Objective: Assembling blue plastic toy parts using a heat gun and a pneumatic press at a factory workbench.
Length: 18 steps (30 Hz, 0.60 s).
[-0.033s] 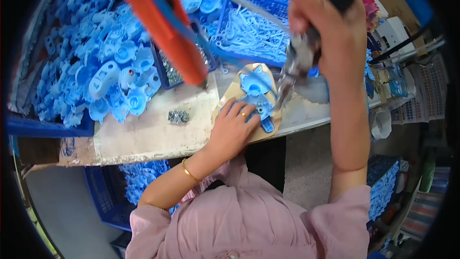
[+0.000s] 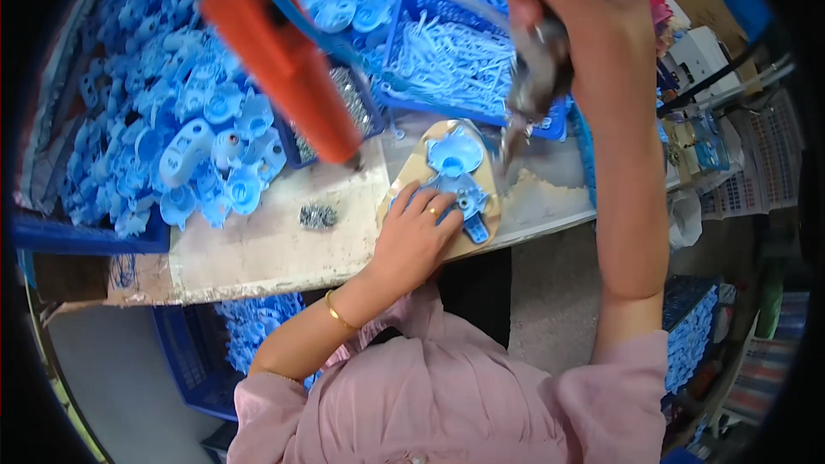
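A light-blue plastic part (image 2: 455,153) with a rounded cup and a narrow tail lies on a tan board (image 2: 404,174) at the table's front edge. My left hand (image 2: 416,228) rests on its lower left side, fingers bent over it and holding it against the board. Raised above the table on the right, my right hand (image 2: 593,26) is wrapped round the dark handle of an air screwdriver (image 2: 540,73). Its blurred metal nose points down, to the right of the part and apart from it. An orange power tool (image 2: 275,60) hangs at the upper left, untouched.
Blue plastic parts (image 2: 129,129) are heaped at the left. A blue basket (image 2: 550,127) of thin blue pieces stands at the back; a dark tray (image 2: 369,103) of screws sits beside it. A small screw pile (image 2: 318,216) lies on the table (image 2: 249,249). Hoses cross overhead.
My right hand and the air screwdriver have shifted slightly up. The orange tool has swung a little left. My left hand stays on the plastic part.
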Tool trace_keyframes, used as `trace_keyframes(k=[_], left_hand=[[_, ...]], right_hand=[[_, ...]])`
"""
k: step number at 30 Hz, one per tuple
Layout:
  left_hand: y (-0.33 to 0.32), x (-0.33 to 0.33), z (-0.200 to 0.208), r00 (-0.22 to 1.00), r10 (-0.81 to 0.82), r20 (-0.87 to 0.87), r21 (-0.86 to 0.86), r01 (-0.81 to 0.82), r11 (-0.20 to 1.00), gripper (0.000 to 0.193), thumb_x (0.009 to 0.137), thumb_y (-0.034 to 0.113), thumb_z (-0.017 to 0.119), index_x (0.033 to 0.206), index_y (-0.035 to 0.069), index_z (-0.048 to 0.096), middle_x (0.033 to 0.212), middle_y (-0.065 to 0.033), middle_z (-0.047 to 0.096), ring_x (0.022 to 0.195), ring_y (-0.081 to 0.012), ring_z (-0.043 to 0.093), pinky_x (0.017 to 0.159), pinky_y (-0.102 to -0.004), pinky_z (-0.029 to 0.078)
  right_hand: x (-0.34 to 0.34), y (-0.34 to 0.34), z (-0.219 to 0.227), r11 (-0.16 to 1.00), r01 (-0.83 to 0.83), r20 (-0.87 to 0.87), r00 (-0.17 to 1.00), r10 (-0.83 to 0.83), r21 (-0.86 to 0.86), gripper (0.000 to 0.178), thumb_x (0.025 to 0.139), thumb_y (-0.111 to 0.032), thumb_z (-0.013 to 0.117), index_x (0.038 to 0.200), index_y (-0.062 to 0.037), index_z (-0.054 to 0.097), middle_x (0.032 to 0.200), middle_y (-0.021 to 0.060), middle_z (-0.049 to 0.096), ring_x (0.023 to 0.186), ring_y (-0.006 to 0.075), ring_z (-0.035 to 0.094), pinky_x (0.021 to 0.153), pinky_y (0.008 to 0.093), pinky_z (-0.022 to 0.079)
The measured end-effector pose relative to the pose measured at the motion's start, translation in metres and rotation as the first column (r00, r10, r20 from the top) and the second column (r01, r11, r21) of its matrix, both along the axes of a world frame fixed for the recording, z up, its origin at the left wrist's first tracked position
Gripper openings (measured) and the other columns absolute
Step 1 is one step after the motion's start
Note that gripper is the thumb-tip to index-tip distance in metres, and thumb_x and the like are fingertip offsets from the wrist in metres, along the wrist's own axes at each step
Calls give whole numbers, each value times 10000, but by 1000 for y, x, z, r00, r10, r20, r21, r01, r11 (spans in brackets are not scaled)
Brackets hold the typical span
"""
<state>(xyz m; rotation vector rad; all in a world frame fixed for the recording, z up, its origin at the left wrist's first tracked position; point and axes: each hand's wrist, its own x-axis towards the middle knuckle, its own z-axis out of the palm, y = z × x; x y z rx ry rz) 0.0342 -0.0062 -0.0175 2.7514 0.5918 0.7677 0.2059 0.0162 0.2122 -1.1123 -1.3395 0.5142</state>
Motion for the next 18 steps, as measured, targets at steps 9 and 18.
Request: trace_keyframes(k=[9, 18], left_hand=[[10, -123, 111, 987, -87, 138, -744, 161, 648, 192, 797, 100, 707, 953, -12, 702, 963, -156, 713, 868, -319, 659, 800, -375, 501], [-53, -246, 167, 473, 452, -756, -254, -849, 464, 476, 784, 260, 776, 1155, -8, 643, 948, -170, 735, 924, -325, 710, 799, -376, 546]], right_hand=[[151, 100, -35, 974, -69, 372, 928, -16, 216, 225, 948, -242, 697, 970, -20, 672, 722, 8, 649, 682, 77, 640, 600, 251, 499], [253, 155, -186, 879, 468, 846, 501, -182, -88, 279, 989, -155, 515, 1223, -107, 660, 1212, 155, 684, 1100, 371, 643, 945, 462, 509]])
